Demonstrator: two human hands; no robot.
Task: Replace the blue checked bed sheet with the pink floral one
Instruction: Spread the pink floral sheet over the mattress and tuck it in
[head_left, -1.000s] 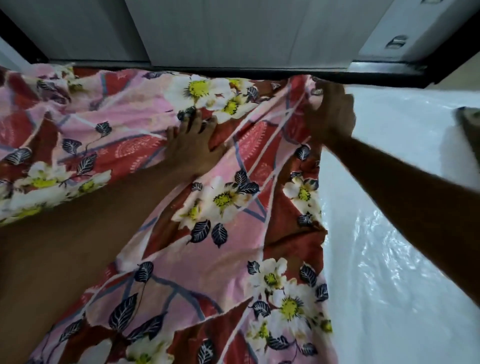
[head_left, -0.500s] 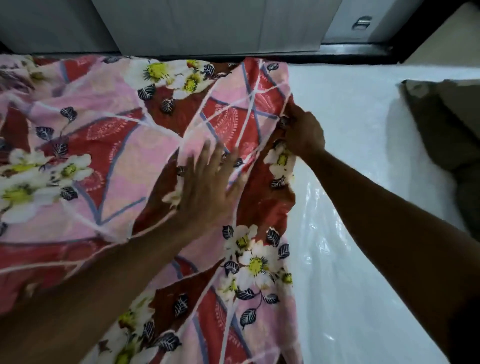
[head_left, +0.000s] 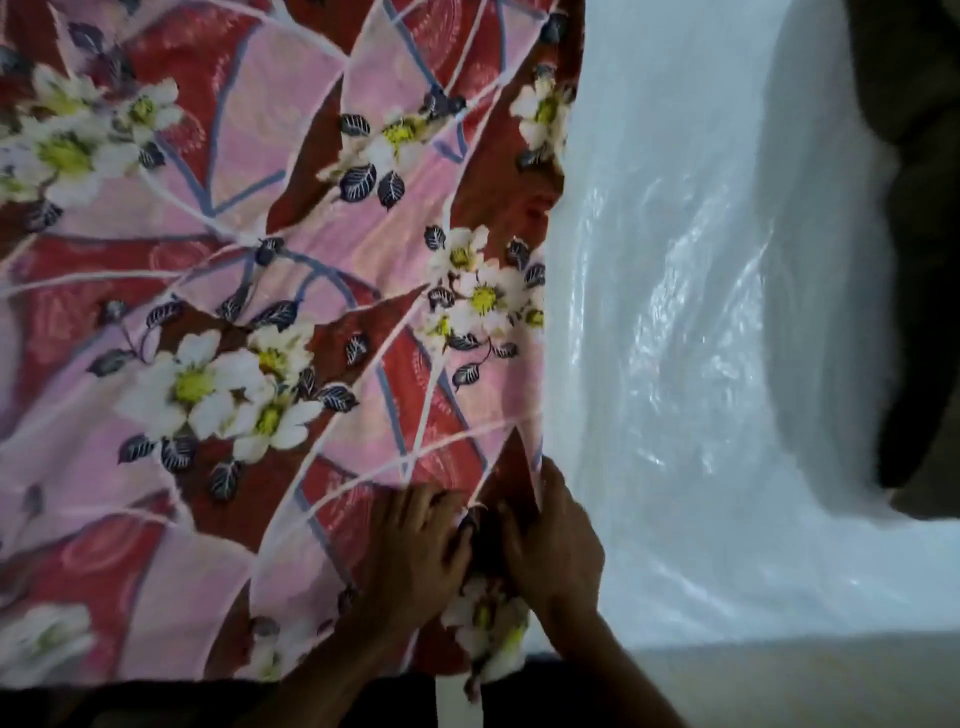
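Fingers (head_left: 519, 535) pinch the pink floral sheet (head_left: 291, 291), its edge running ahead.

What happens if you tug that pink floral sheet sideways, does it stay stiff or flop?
Likely floppy: the pink floral sheet lies in soft creases and folds. It would probably slide readily, since the exposed mattress cover looks like glossy plastic.

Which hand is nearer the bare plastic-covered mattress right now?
Right. The right hand grips the pink floral sheet at its edge, directly beside the bare mattress; the left hand rests on the sheet, farther inward.
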